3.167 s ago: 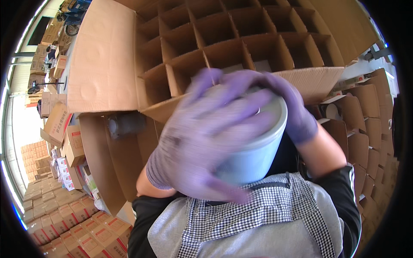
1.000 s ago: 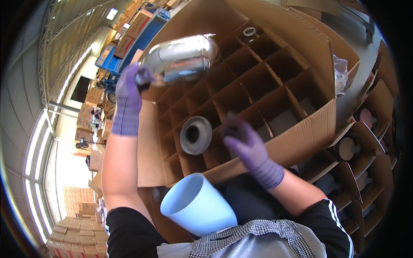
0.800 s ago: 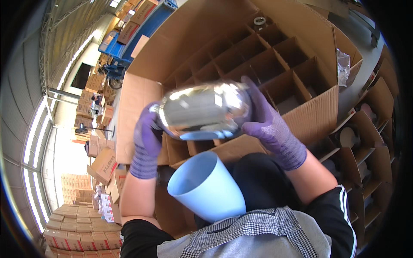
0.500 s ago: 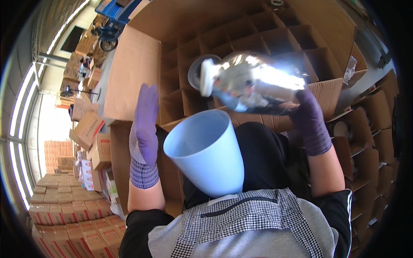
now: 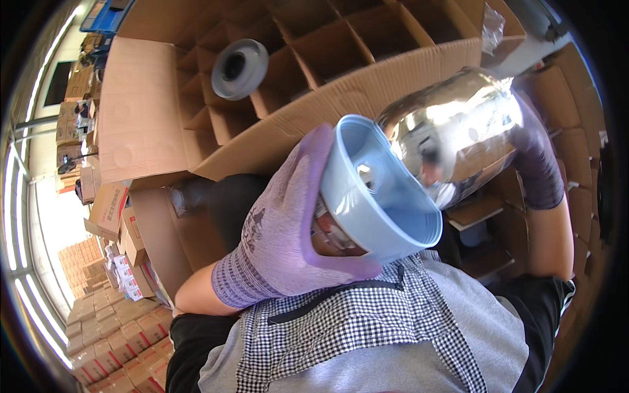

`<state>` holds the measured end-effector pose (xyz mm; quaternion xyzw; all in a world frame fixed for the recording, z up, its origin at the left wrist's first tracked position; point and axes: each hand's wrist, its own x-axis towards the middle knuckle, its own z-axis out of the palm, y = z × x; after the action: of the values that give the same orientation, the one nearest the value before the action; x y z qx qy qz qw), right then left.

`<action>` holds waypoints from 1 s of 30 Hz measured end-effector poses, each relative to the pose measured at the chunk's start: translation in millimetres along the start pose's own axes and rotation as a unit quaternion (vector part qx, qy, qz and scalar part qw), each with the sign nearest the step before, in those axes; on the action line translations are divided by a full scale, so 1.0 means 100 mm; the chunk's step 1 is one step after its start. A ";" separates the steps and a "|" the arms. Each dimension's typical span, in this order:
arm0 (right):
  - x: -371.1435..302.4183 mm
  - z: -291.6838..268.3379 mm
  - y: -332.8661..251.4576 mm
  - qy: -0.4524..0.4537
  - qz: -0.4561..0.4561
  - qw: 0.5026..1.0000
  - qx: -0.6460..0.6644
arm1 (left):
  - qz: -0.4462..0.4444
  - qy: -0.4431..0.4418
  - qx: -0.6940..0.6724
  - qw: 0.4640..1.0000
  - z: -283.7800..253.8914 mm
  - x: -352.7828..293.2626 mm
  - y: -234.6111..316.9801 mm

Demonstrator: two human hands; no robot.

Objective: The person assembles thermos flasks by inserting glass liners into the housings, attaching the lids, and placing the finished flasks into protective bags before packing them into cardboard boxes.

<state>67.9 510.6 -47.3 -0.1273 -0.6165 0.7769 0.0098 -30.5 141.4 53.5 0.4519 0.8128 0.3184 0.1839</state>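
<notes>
My left hand [image 5: 282, 223], in a grey and purple knit glove, is wrapped round a light-blue plastic container [image 5: 370, 239], tilted with its wide mouth toward the right. A shiny brownish patch shows between thumb and fingers; I cannot tell what it is. In my gloved right hand [image 5: 540, 157] is a silver mirrored flask liner [image 5: 452, 131], gripped at its far right end. The liner's left end lies at the container's mouth and overlaps its rim; how far it reaches inside is unclear. Both things are over my lap.
Ahead stands a cardboard carton [image 5: 367, 92] with dividers, and a translucent ring-shaped piece [image 5: 240, 69] rests on them. Divided cardboard [image 5: 557, 105] lines the right side. Crumpled clear plastic [image 5: 493, 29] lies by the carton's far right corner. Stacked boxes [image 5: 124, 334] fill the left.
My left hand has gone from empty to holding the blue container, which has tipped to the right. The silver liner has moved right and down to the container's mouth. My view has shifted.
</notes>
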 end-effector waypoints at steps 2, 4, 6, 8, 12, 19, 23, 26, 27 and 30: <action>-0.16 0.26 0.05 -0.015 0.042 0.998 0.035 | 0.000 -0.065 0.079 0.995 0.01 0.14 0.21; -0.25 0.44 0.24 -0.040 0.028 0.998 -0.039 | 0.009 -0.143 0.133 0.981 -0.06 0.21 0.33; -0.42 0.66 0.48 -0.033 0.085 0.995 0.050 | -0.047 -0.090 0.124 0.987 -0.24 -0.05 0.17; -0.54 0.82 0.62 -0.042 0.116 0.991 0.055 | -0.188 0.033 0.045 0.981 -0.43 -0.48 -0.06; -0.61 0.95 0.83 -0.028 0.030 0.998 0.042 | -0.394 0.117 -0.332 0.849 -0.23 -1.24 -0.48; -0.75 0.96 0.68 -0.066 0.129 0.987 0.068 | -0.385 0.204 -0.461 0.773 0.28 -1.63 -0.20; -0.97 0.57 0.91 -0.130 0.182 0.974 0.037 | -0.394 0.222 -0.497 0.741 0.12 -1.32 0.15; -1.07 0.57 1.07 -0.137 0.166 0.976 0.041 | -0.364 0.192 -0.365 0.835 0.04 -1.14 0.34; -1.11 0.53 1.21 -0.128 0.188 0.970 0.081 | -0.357 0.210 -0.367 0.833 0.10 -1.04 0.41; -1.14 0.39 1.62 -0.102 0.245 0.941 0.210 | -0.332 0.207 -0.376 0.840 0.06 -0.98 0.38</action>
<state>192.6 414.5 -173.8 -0.1899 -0.3866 0.8760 -0.2169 48.0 74.7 76.7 -0.0251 0.7507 0.6061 0.2617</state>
